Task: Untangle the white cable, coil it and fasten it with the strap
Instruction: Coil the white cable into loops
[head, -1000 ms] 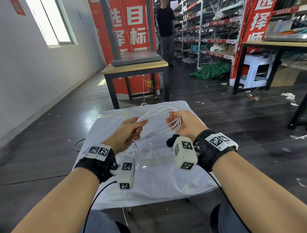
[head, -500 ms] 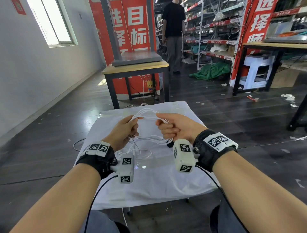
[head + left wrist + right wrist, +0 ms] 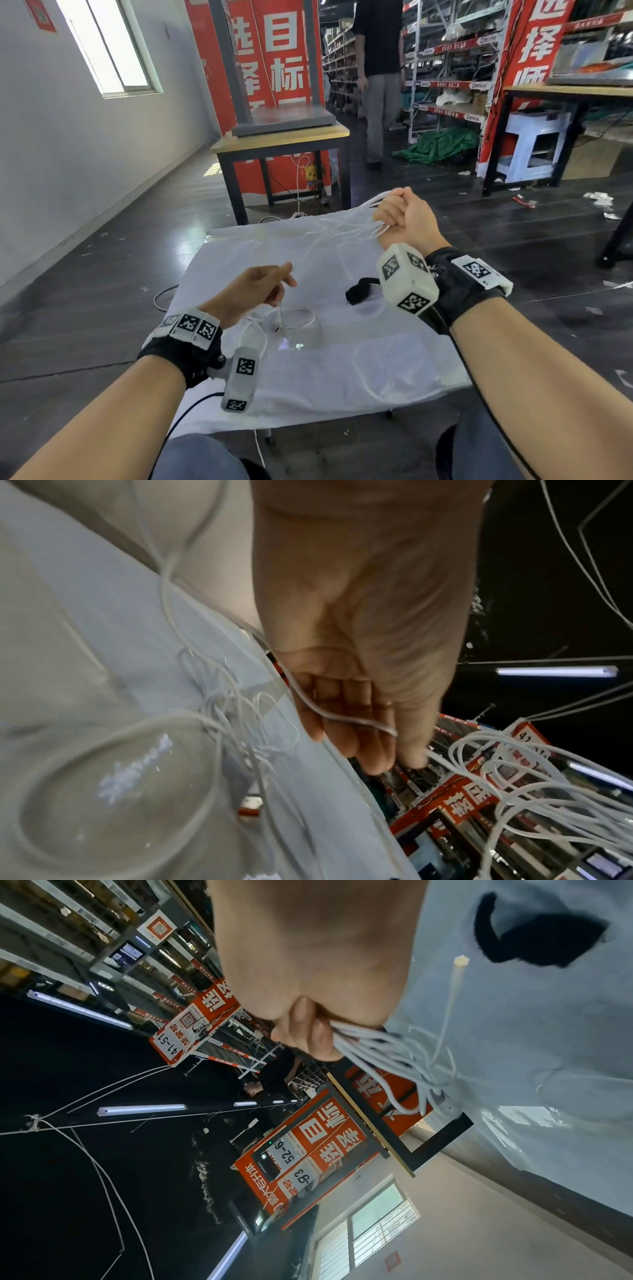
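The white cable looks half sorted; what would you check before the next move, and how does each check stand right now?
1. Right hand grips the bundled loops of the white cable: ok.
2. Left hand holds a single strand: ok.
3. Cable free of tangles: not ok, loose loops lie on the white cloth.
4. Coil finished: not ok.
5. Black strap within reach on the cloth: ok.
6. Cable's ends free: cannot tell.

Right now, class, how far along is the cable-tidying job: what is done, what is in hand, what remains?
Done: several loops are gathered in the right hand.
In hand: the left hand pinches a single strand of the white cable, and loose cable lies on the cloth-covered table.
Left: finish coiling and fasten the black strap, which lies untouched.
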A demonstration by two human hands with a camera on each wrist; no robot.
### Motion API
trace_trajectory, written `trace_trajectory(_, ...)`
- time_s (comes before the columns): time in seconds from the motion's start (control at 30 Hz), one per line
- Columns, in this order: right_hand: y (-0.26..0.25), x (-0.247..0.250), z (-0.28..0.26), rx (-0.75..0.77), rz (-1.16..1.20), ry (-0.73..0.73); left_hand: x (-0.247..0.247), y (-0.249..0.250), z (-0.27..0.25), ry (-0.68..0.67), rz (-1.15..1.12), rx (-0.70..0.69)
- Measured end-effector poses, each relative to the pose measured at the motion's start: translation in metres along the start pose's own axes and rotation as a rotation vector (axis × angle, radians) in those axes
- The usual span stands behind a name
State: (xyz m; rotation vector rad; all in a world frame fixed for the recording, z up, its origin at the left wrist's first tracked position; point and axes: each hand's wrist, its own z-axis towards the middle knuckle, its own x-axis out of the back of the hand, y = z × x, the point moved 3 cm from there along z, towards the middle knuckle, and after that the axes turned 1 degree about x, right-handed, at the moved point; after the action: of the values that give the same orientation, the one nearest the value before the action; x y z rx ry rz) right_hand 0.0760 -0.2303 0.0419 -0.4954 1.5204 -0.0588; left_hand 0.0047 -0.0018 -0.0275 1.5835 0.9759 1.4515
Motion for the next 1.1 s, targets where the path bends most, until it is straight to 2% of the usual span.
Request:
trace_trajectory(0.2,-0.014,0.012,0.011,0.29,-0.088,0.241,0.026,-0.02,0.003,0.085,0.566,0.038)
trace_trajectory(0.27,-0.012,0.012,0.01,0.342,-0.164,0.283,0.034,-0.022,0.003,0.128,0.581,0.071)
trace_trajectory(0.37,-0.002,0.013,0.01,0.324,-0.246,0.286,0.038,-0.016,-0.001,0.14,0.443,0.09)
trace_trajectory(0.53,0.02,0.013,0.015,0.21,-0.356,0.185,0.036,0.007,-0.006,0.048,0.705,0.029)
trace_trajectory(0.6,0.03,0.011,0.017,0.15,-0.436,0.124,0.031,0.019,-0.008,-0.047,0.694,0.014)
trace_trajectory(0.7,0.045,0.007,0.017,0.069,-0.64,0.048,0.024,0.038,-0.011,-0.166,0.556,-0.022)
trace_trajectory(0.83,0.059,0.003,0.011,-0.009,-0.892,-0.056,0.012,0.058,-0.012,-0.25,0.411,-0.082)
trace_trajectory(0.97,0.071,0.003,0.002,-0.075,-1.097,-0.174,0.003,0.067,-0.01,-0.237,0.309,-0.124)
trace_trajectory(1.1,0.079,0.007,-0.003,-0.174,-1.131,-0.225,0.001,0.066,-0.005,-0.139,0.203,-0.166)
